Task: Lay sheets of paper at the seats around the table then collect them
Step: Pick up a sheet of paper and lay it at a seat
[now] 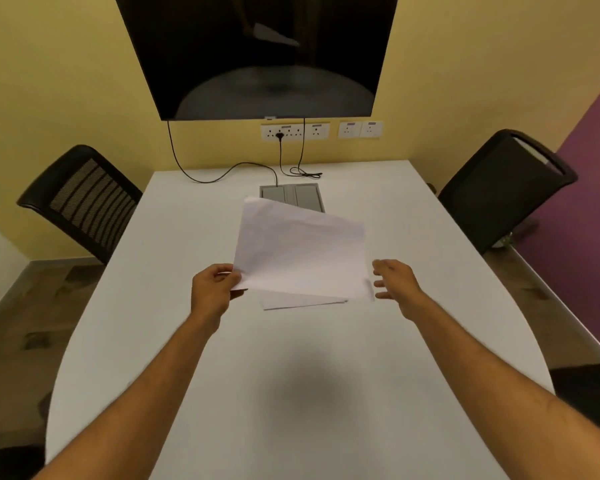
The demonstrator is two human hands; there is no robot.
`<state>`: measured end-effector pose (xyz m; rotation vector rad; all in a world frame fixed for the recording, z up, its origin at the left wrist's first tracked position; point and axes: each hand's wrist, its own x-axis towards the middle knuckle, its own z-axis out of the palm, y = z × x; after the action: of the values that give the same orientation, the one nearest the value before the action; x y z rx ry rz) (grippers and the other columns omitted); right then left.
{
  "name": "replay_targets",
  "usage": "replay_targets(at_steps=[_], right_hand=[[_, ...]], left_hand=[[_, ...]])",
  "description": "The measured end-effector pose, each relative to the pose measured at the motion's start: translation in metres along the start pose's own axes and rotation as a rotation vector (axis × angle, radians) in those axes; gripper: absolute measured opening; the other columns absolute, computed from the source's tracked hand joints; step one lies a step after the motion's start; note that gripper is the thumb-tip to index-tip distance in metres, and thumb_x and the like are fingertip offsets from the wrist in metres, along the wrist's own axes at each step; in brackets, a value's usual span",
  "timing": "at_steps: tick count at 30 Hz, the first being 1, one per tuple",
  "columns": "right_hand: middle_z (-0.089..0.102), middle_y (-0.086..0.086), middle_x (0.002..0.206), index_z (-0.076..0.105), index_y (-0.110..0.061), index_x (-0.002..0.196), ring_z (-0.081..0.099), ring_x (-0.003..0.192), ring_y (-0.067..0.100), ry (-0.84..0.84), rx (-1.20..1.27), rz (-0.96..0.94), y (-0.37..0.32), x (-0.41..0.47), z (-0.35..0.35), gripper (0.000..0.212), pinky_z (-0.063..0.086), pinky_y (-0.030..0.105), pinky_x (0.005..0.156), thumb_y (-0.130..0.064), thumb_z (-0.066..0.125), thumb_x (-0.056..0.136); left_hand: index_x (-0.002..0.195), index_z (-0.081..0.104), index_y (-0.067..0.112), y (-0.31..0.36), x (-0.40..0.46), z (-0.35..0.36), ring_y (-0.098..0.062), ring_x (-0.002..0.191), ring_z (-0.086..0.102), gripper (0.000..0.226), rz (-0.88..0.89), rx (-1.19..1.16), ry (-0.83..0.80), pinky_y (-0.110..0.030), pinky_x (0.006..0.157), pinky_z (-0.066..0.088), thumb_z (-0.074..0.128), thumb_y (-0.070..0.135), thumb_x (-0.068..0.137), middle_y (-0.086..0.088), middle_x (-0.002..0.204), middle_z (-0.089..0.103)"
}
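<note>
Near edge: the white surface (291, 393) curves round toward the viewer, with a soft shadow at its middle and dark chair parts at 4 and 8 o'clock.
Left hand (212, 289): fingers pinched on the near-left corner of the lifted sheet (302, 251), held tilted above the surface.
Right hand (394, 280): fingers spread and released, just beside the sheet's near-right corner; whether they touch it cannot be told.
Papers on surface (302, 302): more white sheets lie flat under the lifted one, at centre.
Cable box (293, 197): grey hatch set into the surface at 12 o'clock, partly covered by the sheet.
Chairs: black mesh chair (84, 202) at 10 o'clock, second black chair (503, 188) at 2 o'clock.
Far wall: yellow, with a dark screen (257, 53), white sockets (321, 130) below it and black cables (222, 174) trailing onto the surface.
Right wall: purple (589, 202).
</note>
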<state>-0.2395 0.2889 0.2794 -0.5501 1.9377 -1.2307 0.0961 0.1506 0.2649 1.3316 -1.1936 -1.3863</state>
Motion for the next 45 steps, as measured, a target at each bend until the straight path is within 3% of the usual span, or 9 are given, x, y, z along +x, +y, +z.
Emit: replay_targets(at_steps=[6,12,18,22,27,30,34,38,45], right_hand=[[0.072,0.013,0.092,0.063,-0.006,0.114,0.072,0.066,0.025,0.055,0.171,-0.085,-0.012,-0.082,-0.049,0.022,0.059,0.032,0.052,-0.008,0.062,0.092],[0.074,0.011,0.097,0.07,-0.009,0.11,0.073,0.08,0.029,0.12,0.112,-0.138,-0.009,-0.137,-0.118,0.019,0.061,0.032,0.06,-0.005,0.061,0.093],[0.074,0.013,0.094,0.073,-0.011,0.104,0.071,0.075,0.027,0.164,0.126,-0.18,0.005,-0.187,-0.204,0.014,0.059,0.029,0.058,-0.007,0.064,0.093],[0.074,0.011,0.093,0.072,-0.013,0.1,0.071,0.075,0.026,0.185,0.161,-0.21,0.019,-0.225,-0.269,0.011,0.058,0.027,0.054,-0.009,0.063,0.095],[0.074,0.015,0.097,0.072,-0.007,0.103,0.071,0.077,0.028,0.194,0.213,-0.226,0.042,-0.273,-0.359,0.015,0.061,0.033,0.063,-0.015,0.063,0.095],[0.075,0.01,0.098,0.072,-0.008,0.103,0.073,0.081,0.026,0.156,0.221,-0.256,0.058,-0.296,-0.411,0.011,0.058,0.027,0.056,-0.01,0.065,0.094],[0.077,0.01,0.096,0.072,-0.007,0.101,0.075,0.082,0.027,0.128,0.238,-0.236,0.087,-0.311,-0.473,0.011,0.059,0.03,0.059,-0.005,0.066,0.092],[0.078,0.005,0.092,0.072,-0.011,0.099,0.076,0.08,0.024,0.154,0.245,-0.209,0.116,-0.305,-0.535,0.01,0.06,0.03,0.061,-0.006,0.067,0.091],[0.078,0.012,0.091,0.073,-0.005,0.095,0.073,0.073,0.025,0.189,0.241,-0.17,0.15,-0.242,-0.638,0.009,0.061,0.035,0.062,-0.003,0.067,0.09]], left_hand=[[0.097,0.071,0.008,0.03,-0.066,-0.007,-0.02,0.082,0.074,0.013,0.065,-0.029,-0.132,-0.028,0.062,0.059,0.07,0.002,0.085,-0.009,0.089,0.077],[0.099,0.07,0.012,0.049,-0.13,0.012,-0.017,0.078,0.073,0.014,0.105,-0.017,-0.241,-0.032,0.06,0.058,0.073,0.006,0.086,-0.007,0.089,0.078],[0.097,0.07,0.012,0.065,-0.2,0.062,-0.018,0.077,0.073,0.013,0.154,-0.008,-0.306,-0.031,0.061,0.059,0.069,0.003,0.087,-0.008,0.088,0.078],[0.094,0.07,0.012,0.067,-0.254,0.107,-0.017,0.075,0.073,0.014,0.191,-0.009,-0.328,-0.029,0.06,0.058,0.069,0.001,0.085,-0.008,0.087,0.078],[0.097,0.072,0.011,0.056,-0.322,0.165,-0.02,0.078,0.073,0.017,0.195,-0.039,-0.318,-0.03,0.062,0.059,0.071,0.001,0.083,-0.009,0.089,0.077],[0.096,0.073,0.015,0.05,-0.359,0.204,-0.019,0.077,0.073,0.018,0.201,-0.045,-0.346,-0.03,0.062,0.059,0.072,0.003,0.083,-0.007,0.089,0.078],[0.101,0.073,0.014,0.04,-0.398,0.262,-0.02,0.078,0.072,0.019,0.187,-0.036,-0.35,-0.035,0.066,0.059,0.071,0.005,0.084,-0.007,0.091,0.078],[0.098,0.074,0.018,0.033,-0.425,0.332,-0.014,0.073,0.07,0.018,0.151,-0.051,-0.356,-0.026,0.057,0.056,0.07,0.005,0.086,0.0,0.085,0.078],[0.095,0.078,0.021,0.029,-0.424,0.486,-0.019,0.086,0.07,0.017,0.161,-0.05,-0.358,-0.035,0.068,0.058,0.068,0.01,0.086,-0.003,0.098,0.077]])
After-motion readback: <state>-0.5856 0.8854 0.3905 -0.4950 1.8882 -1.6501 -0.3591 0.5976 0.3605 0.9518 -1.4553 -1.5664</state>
